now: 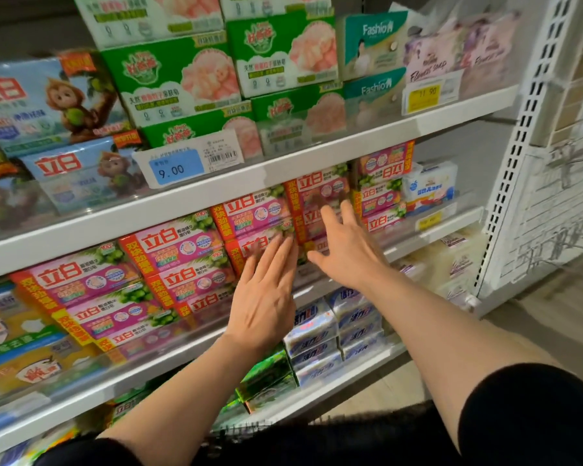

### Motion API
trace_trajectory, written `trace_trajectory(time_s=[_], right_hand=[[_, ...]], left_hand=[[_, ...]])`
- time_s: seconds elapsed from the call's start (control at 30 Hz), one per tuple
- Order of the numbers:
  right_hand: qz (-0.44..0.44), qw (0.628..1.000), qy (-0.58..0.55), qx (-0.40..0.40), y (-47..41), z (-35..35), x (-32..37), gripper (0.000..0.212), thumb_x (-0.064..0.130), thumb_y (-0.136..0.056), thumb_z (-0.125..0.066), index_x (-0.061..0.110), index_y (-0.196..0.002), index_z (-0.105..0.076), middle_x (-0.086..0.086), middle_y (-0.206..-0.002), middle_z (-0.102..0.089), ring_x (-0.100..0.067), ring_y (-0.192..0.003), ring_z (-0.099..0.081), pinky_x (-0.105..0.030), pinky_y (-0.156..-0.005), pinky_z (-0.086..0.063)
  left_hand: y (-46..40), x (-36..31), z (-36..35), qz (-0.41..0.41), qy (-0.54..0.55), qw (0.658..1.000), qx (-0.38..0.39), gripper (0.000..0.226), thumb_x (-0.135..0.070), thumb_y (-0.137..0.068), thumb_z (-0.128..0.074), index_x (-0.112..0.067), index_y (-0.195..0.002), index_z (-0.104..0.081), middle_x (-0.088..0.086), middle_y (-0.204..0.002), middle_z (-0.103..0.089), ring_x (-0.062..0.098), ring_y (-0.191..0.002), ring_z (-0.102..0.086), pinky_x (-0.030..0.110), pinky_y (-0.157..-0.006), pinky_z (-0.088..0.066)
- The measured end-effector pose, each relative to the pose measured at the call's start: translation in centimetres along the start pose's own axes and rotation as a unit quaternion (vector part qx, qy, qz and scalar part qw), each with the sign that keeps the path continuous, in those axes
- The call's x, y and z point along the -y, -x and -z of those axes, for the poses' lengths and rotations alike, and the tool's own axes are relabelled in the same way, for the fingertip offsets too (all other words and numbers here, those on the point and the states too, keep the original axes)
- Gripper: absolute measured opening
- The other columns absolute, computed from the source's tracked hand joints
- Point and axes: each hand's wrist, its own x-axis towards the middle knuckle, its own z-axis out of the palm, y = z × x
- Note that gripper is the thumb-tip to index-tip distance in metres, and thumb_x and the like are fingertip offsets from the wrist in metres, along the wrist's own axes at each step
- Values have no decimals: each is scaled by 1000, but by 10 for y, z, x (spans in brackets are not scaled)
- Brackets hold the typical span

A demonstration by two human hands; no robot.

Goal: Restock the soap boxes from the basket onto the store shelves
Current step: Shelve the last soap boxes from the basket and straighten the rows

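The middle shelf (196,210) holds my pink soap boxes (179,250) stacked in tight rows; the basket is not visible. My left hand (266,297) and right hand (347,250), both flat-fingered and empty, meet the box fronts, where an uneven push could topple a stack.

Blue shelf price tag (181,169) is showing "9.00". Teal boxes (371,45) are reading "Fashion"; pink soap boxes (179,245) and monkey packs (48,102) are carrying "立白".
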Motion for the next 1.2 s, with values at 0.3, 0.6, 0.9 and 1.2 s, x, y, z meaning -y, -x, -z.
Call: trace_trajectory(time_s=[0.3,0.6,0.9,1.2], right_hand=[[51,999,2,-17,-15,-7,7,51,23,-88,-55,10,-133,-36,-9,-148,-26,-32,-136,-22,-46,-113,-24],[42,975,-54,-209,-22,-5,-25,28,22,-86,-60,12,-112,-53,-5,-114,-54,-25,-98,-56,-38,-83,-50],[-231,910,-245,-241,-55,1,-98,113,40,-64,-85,5,-148,-18,-16,-151,-28,-31,-140,-24,-44,-115,-27],[-162,901,-288,-281,-80,-10,-95,130,42,-54,-89,9,-151,-9,-10,-150,-27,-25,-140,-22,-44,-115,-27]], left_hand=[[-64,7,9,-13,-84,996,21,88,-30,-76,-59,-4,-152,-23,10,-160,-19,21,-150,-6,51,-120,-3],[-79,-4,-7,-50,-101,994,14,75,-35,-81,-60,-8,-147,-38,7,-160,-22,19,-150,-10,56,-118,2],[-96,-22,-29,-45,-147,988,23,79,-42,-88,-47,-9,-154,-20,6,-162,-10,21,-150,-4,53,-119,5],[-98,-21,-39,-53,-165,985,10,74,-45,-93,-40,-7,-153,-20,10,-162,-8,25,-150,-2,52,-120,-1]])
